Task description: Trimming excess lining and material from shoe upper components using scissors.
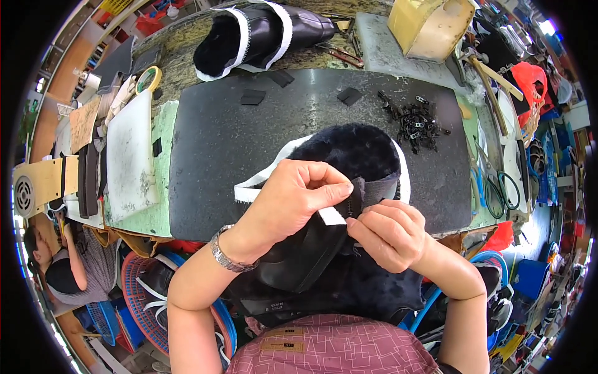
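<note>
A black boot upper with dark fur lining and a white strip along its edge lies over the table's near edge, close to my body. My left hand is closed, its thumb and forefinger pinched at the upper's opening beside the dark zipper. Under its fingers, a white strip end sticks out. My right hand is closed on the grey edge of the same upper, fingers curled, just right of the zipper. Whatever small piece the left fingertips may pinch is hidden.
A heap of black zipper pulls lies right on the dark mat, with small black patches nearby. Farther back stand more fur-lined uppers and a yellowish block. Scissors lie right; another person sits left.
</note>
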`<move>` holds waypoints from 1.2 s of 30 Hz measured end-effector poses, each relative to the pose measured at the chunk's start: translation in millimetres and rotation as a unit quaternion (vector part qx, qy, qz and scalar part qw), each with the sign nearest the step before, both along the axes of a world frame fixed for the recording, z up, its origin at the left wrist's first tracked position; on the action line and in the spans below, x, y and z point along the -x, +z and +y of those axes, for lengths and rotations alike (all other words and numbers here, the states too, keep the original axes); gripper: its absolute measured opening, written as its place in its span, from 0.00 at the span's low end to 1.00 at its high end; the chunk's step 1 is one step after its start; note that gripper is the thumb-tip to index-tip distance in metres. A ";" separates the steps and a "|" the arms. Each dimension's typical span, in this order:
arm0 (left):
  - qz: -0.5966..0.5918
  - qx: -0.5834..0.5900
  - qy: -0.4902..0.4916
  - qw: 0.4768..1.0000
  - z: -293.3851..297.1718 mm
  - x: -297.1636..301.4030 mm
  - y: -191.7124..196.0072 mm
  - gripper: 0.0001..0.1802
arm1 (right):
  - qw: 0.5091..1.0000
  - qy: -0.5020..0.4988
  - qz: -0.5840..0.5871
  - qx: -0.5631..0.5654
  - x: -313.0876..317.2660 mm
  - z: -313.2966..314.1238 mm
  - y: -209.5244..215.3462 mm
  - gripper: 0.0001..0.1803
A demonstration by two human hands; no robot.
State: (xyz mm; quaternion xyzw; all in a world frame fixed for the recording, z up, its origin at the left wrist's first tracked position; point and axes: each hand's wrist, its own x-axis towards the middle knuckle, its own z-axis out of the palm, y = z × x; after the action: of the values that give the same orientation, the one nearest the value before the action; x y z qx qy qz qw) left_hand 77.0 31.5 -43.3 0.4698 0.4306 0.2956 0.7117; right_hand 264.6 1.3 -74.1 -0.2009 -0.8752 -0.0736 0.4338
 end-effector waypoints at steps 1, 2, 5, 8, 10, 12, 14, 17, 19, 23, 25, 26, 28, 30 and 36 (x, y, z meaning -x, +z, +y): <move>-0.005 0.004 -0.002 1.000 0.0 0.2 0.5 0.07 | 1.000 -0.002 0.007 0.000 0.7 -0.1 -0.6 0.14; -0.004 0.004 -0.004 1.000 -0.1 0.4 0.6 0.07 | 1.000 -0.003 0.014 0.001 1.0 -0.2 -0.9 0.14; -0.006 0.000 0.000 1.000 0.8 -0.3 0.3 0.06 | 1.000 -0.018 0.014 -0.003 0.2 -0.3 -0.5 0.15; -0.005 -0.009 -0.007 1.000 1.8 -1.8 1.4 0.06 | 0.998 -0.039 -0.004 -0.045 0.1 2.5 0.5 0.12; 0.047 -0.087 0.026 0.995 0.4 -3.4 -0.7 0.06 | 0.996 -0.044 -0.036 -0.072 2.2 -1.6 11.0 0.11; 0.052 -0.150 0.106 0.982 8.5 3.6 5.7 0.05 | 0.993 -0.002 -0.071 -0.090 9.1 -10.7 25.7 0.09; -0.002 -0.154 0.204 0.967 22.2 17.0 14.2 0.05 | 0.991 0.027 -0.054 -0.118 10.6 -24.0 31.1 0.11; -0.019 -0.173 0.254 0.951 17.9 38.8 4.3 0.05 | 1.000 0.006 0.021 0.017 2.9 -18.8 42.8 0.13; -0.115 -0.232 0.342 0.903 -4.3 48.9 -15.3 0.06 | 0.996 -0.023 0.045 0.079 -3.5 -12.6 38.9 0.12; -0.213 -0.083 0.440 0.868 -89.1 39.4 -36.8 0.14 | 0.842 -0.041 0.323 0.430 11.4 -5.5 37.3 0.21; 0.105 -0.199 0.390 0.893 -134.0 54.3 -70.6 0.15 | 0.858 -0.053 0.208 0.466 14.2 -5.5 45.0 0.32; -0.055 -0.152 0.397 0.903 -135.6 44.9 -60.3 0.15 | 0.897 -0.060 0.161 0.406 13.4 -3.4 44.9 0.33; -0.223 -0.108 0.379 0.892 -138.9 29.3 -47.1 0.17 | 0.886 -0.060 0.187 0.420 15.8 -0.1 42.7 0.33; -0.235 -0.130 0.350 0.897 -142.6 22.8 -45.1 0.18 | 0.860 -0.056 0.207 0.463 17.3 3.7 46.6 0.33; -0.212 -0.155 0.315 0.912 -141.7 22.4 -49.3 0.19 | 0.828 -0.055 0.202 0.520 14.0 12.7 52.5 0.33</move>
State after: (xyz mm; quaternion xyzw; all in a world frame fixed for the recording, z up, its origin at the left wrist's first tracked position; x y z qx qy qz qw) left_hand 54.6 -110.3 -92.6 0.3408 0.3443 0.6597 0.5746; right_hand 250.7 14.0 -21.6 -0.4544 -0.6646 0.4107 0.4279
